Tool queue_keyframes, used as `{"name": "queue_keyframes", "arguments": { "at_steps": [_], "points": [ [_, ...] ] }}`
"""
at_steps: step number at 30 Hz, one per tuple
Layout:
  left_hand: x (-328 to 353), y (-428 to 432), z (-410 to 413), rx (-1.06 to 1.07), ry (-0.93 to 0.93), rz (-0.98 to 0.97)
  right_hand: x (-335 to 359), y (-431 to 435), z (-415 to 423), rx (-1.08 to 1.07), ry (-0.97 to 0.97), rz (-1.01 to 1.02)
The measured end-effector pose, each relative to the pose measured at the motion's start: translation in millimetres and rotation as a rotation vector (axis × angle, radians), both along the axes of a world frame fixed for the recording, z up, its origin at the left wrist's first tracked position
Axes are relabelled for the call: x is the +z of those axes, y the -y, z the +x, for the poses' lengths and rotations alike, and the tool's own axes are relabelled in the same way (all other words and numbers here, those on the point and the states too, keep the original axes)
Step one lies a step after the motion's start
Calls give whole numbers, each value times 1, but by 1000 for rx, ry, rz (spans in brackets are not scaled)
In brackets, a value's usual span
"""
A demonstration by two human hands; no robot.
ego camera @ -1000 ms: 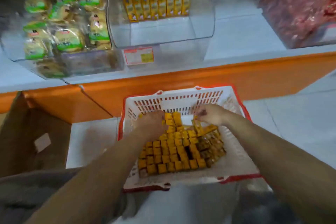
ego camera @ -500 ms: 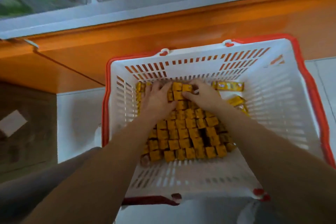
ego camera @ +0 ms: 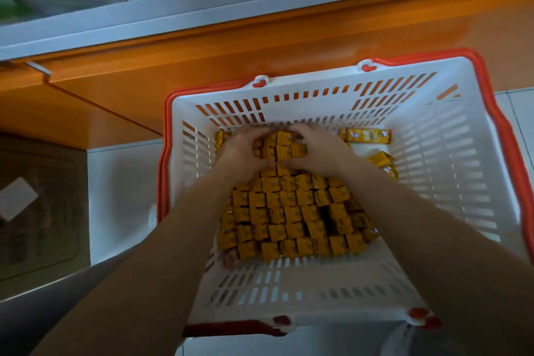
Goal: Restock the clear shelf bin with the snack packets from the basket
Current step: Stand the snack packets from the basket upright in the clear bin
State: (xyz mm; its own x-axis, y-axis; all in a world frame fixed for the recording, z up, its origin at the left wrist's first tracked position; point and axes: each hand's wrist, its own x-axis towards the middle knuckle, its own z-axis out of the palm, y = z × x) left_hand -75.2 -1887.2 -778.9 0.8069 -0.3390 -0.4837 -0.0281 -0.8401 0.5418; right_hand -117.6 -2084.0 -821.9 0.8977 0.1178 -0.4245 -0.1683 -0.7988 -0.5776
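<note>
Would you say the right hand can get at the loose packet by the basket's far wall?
Likely yes: the loose packet lies uncovered near the right hand, though that hand grips a bunch of packets.

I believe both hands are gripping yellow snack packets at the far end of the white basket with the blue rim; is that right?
Not quite: the head view shows the basket rim is red, not blue. The left hand and right hand do grip yellow snack packets at its far end.
</note>
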Motion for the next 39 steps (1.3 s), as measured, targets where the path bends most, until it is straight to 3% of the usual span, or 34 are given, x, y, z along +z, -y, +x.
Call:
{"name": "queue_keyframes", "arguments": {
  "at_steps": [5,9,13,16,23,28,32,36,39],
  "points": [
    [-2,3,6,-123,26,114,2,-2,5,24,64,-100],
    [-8,7,5,-178,101,196,0,6,1,-29,77,-19],
    [-14,9,-2,-137,131,146,0,21,-3,-52,81,64],
    [-16,13,-4,-120,87,204,1,28,-5,-62,97,19],
    [-8,33,8,-304,82,353,13,18,2,20,62,-95],
    [4,34,10,-259,99,276,34,13,4,30,29,-88],
    [34,24,8,-199,119,198,66,16,-10,-75,125,56],
    [100,14,9,-158,164,110,115,23,-22,-255,144,346],
    [158,13,2,4,127,-85,164,17,-29,-397,122,576]
  ]
}}
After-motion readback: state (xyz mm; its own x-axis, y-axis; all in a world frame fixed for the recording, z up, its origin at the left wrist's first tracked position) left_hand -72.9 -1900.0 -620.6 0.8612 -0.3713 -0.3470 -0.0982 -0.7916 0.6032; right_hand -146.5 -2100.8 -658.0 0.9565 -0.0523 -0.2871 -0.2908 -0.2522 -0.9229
